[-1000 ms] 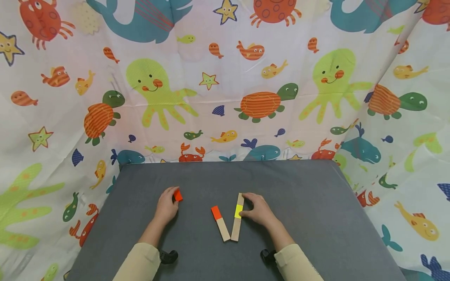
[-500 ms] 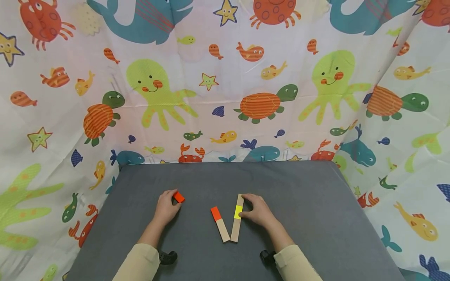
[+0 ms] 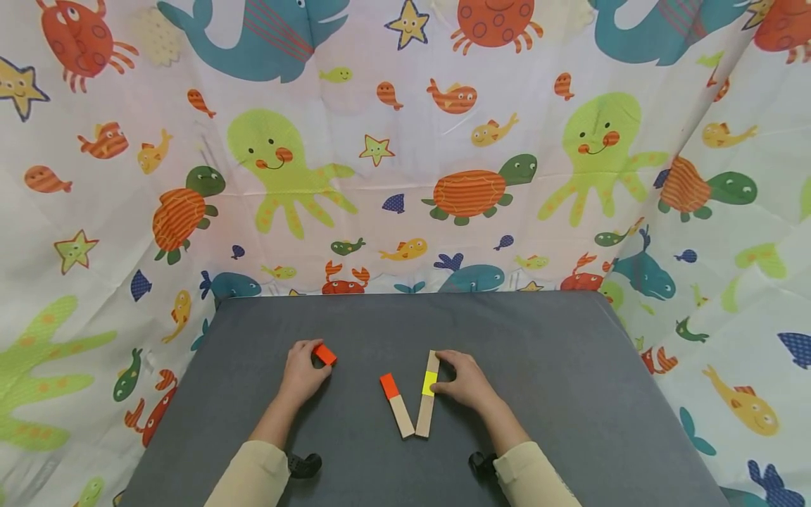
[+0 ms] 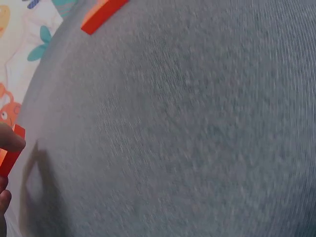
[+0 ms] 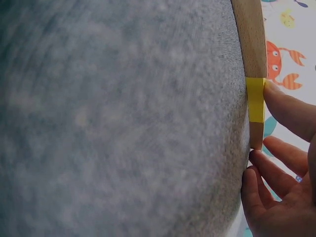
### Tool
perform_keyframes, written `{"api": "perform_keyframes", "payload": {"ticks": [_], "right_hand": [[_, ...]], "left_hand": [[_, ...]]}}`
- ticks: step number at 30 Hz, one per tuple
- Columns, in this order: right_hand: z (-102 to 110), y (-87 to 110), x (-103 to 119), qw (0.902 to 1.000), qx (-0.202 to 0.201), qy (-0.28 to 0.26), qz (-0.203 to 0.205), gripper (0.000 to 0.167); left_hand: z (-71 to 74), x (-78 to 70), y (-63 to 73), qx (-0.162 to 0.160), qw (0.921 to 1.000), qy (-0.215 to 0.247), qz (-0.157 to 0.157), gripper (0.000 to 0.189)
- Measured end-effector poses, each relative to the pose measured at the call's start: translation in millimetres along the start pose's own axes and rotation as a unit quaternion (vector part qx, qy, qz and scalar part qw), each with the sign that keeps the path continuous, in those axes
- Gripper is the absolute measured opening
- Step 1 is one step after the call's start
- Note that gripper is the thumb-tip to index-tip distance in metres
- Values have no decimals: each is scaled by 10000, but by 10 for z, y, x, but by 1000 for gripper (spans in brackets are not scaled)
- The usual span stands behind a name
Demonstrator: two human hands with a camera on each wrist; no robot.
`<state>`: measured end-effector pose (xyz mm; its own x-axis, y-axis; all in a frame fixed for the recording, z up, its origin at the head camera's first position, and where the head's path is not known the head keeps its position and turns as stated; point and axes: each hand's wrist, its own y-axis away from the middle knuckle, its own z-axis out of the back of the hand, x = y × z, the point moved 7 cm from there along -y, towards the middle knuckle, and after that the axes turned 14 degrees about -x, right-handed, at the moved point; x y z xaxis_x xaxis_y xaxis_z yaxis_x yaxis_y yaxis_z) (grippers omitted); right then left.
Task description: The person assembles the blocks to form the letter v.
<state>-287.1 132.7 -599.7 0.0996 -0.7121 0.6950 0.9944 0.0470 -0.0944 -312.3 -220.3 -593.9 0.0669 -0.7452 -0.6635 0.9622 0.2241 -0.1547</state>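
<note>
My left hand pinches a small orange block between thumb and fingers, on the left side of the grey table. In the left wrist view that block appears at the left edge, partly covered by a fingertip. At centre right, my right hand rests against a straight row of blocks. Its thumb touches the side of the yellow block, and other fingertips lie by the far plain wooden block. A nearer wooden block continues the row. In the right wrist view the yellow block touches the thumb.
Between the hands, another orange block joins a plain wooden block in a slanted row. The two rows meet at their near ends in a V. A curtain printed with sea animals hangs behind the grey table.
My left hand has shifted slightly to the right with the orange block, which has turned and shows more of its top. My right hand and the two rows look unmoved.
</note>
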Motion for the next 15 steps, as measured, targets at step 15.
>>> {"api": "perform_keyframes", "payload": {"ticks": [15], "right_hand": [[7,-4,2,10000,-11,-32,50,71]], "left_hand": [[24,-268,-5,-113,9985,388,-373,61]]}}
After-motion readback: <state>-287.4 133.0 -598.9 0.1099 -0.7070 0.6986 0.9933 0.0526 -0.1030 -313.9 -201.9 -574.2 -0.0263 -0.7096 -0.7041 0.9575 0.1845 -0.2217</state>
